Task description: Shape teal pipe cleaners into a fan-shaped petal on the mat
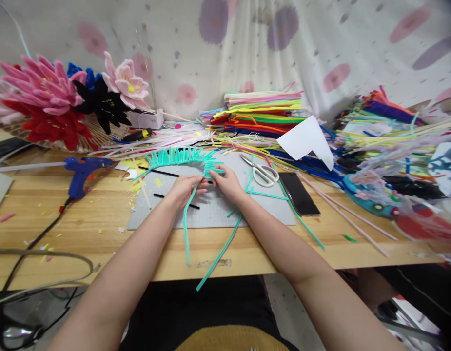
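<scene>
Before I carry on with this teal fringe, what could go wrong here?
Your right hand holds the fringe close to the scissors, so a sideways move might knock them or catch a blade. A loose teal stem sticks out past the front edge of the table and could snag on clothing. The cord of the glue gun runs off the front too, so a tug might drag it.

Arms [133, 263] forward, fingers [219, 176] close together

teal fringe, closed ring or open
Open: the teal fringe forms an arch, its left end well apart from the right end, which is at the left hand and right hand.
</scene>
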A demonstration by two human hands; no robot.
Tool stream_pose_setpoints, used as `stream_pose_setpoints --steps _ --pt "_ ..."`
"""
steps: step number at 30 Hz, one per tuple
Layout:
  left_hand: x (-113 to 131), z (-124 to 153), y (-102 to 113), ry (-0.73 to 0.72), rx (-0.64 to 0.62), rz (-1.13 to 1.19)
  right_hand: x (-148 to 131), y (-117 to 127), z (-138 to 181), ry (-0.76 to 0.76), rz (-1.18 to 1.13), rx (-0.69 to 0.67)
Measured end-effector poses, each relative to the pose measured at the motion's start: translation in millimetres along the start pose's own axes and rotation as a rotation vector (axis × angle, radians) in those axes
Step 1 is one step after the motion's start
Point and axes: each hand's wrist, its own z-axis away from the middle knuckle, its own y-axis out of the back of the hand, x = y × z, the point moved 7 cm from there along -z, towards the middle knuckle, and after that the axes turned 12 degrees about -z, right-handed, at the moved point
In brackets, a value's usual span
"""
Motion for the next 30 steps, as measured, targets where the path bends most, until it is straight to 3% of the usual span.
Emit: stream_pose_setpoints --steps 9,14,18,21,23,24,26,28,30 --pt "-1 3 2 0.054 0.088 0.149 2 -11 -1 -0.082 -0.106 -0.153" --pt "-7 5 -3 0.198 0.011 0.202 10 -19 1 -0.182 -0.169 -0.203" --pt "-5 3 -4 0.139 -0.006 0.220 6 -18 1 -0.219 -0.161 -0.296" --pt "1 0 2 -0.005 0.057 0.142 -12 10 -3 -0.111 -0.042 -0.385" --pt "6 -1 8 -0.102 0.129 0.068 -20 51 -10 -0.076 0.066 -0.276" --pt "7 -1 10 -0.143 0.163 0.031 -22 76 -15 -0.067 0.167 -0.150" --pt "11 -1 14 -0.209 0.221 -0.043 -19 123 -18 -0.116 0.551 0.089" --pt "14 0 16 -0.264 0.266 -0.108 -8 145 -18 -0.232 0.886 0.098" --pt "16 2 17 -0.306 0.288 -0.151 1 152 -17 -0.272 1.075 0.055"
